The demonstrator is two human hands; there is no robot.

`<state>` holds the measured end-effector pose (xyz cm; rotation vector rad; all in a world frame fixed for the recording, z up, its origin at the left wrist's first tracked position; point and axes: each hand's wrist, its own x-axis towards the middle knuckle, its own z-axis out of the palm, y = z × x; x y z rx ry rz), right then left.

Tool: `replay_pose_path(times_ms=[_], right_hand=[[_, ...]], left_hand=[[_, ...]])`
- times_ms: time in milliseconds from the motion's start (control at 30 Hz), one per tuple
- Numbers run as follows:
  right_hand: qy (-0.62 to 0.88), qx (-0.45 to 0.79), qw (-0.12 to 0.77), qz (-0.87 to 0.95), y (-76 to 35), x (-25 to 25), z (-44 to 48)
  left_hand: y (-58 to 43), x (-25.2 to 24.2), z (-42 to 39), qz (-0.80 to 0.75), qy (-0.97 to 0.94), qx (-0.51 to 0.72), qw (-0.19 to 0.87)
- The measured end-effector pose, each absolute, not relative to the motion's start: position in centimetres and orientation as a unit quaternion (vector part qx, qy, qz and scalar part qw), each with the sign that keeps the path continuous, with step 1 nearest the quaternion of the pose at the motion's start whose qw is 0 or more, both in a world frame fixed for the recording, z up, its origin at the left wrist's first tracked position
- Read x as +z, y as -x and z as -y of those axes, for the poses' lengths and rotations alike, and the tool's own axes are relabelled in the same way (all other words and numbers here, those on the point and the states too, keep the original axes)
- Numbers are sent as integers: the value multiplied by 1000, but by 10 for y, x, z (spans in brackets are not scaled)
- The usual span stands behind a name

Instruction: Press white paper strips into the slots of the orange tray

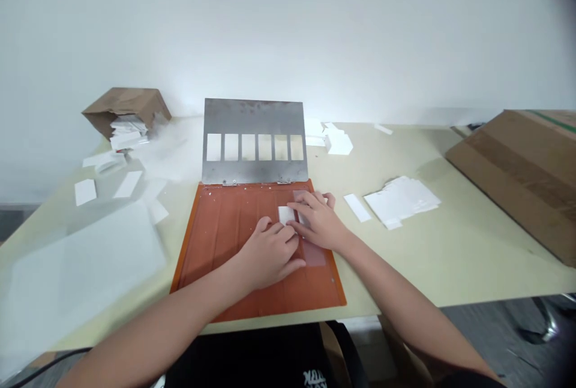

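Both my hands are close together on an orange hinged board (211, 256). My left hand (270, 253) has its fingertips at a small white rectangular piece (285, 215). My right hand (317, 220) lies on a translucent film strip (314, 252), with its fingers beside the white piece. Whether either hand grips anything is hidden by the fingers. Hinged to the board's far edge, a grey metal stencil plate (254, 124) stands propped up, with several rectangular windows in a row.
On the pale table (405, 268) lie a pile of white sheets (398, 199), a white strip (357, 207) and white blocks (338, 142). A tipped cardboard box (126, 109) spills white pieces at back left. A large cardboard box (517, 178) stands right; a translucent sheet (81, 274) lies left.
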<state>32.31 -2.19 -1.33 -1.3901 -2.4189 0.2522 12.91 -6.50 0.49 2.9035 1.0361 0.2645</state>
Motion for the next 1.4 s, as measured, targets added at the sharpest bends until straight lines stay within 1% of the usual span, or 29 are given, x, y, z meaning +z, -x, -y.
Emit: replay_pose_path(times_ms=[133,267,367,400,433,467,567,667,800,867,967,1100,1267,1400], right_hand=[[485,132,217,837,-319,-10,21],[455,171,262,834,-323,-3,22],[461,190,281,820,-343,9,19],[477,193,277,811,-354,13,16],[522,202,247,791,-366,17,14],[583,202,196,763,-379,19,11],[665,171,147,712,-413,19,3],[712,142,102,681,-427,14,0],[753,119,37,646,-419,8,4],[763,120,19,635,-414,8,5],[767,125,17,629,-409,9,6],[765,145,42,626,-409,9,6],[766,165,83,616,-409,7,8],[771,177,90,605,-414,9,7]], left_hand=[[-125,4,55,-294,-946,127,45],[-124,7,54,-261,-940,217,31],[-124,11,56,-259,-934,243,27],[-123,11,56,-258,-935,241,31],[-123,12,55,-256,-936,237,37],[-123,12,55,-254,-938,233,44],[-124,13,54,-254,-939,223,63],[-124,13,54,-259,-939,215,74],[-123,11,52,-261,-938,211,88],[-123,10,50,-267,-936,206,101],[-122,10,48,-275,-935,192,118],[-122,10,47,-278,-934,186,129],[-123,2,44,-268,-935,196,122],[-122,-8,42,-266,-932,213,124]])
